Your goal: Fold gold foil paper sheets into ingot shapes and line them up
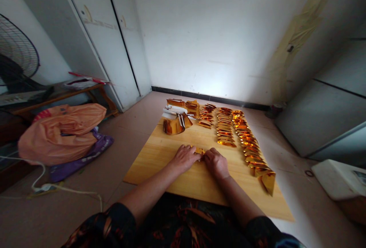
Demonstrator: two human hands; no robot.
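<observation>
With my left fingers (188, 150) and right fingers (210, 155) both pinched on a small gold foil piece (199, 150) above the tabletop (154, 160), I seem mid-fold, and the next move calls for even, gentle pressure

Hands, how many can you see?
2: the left hand and the right hand, side by side over the wooden board, both on a small gold piece. No other hands show.
</observation>
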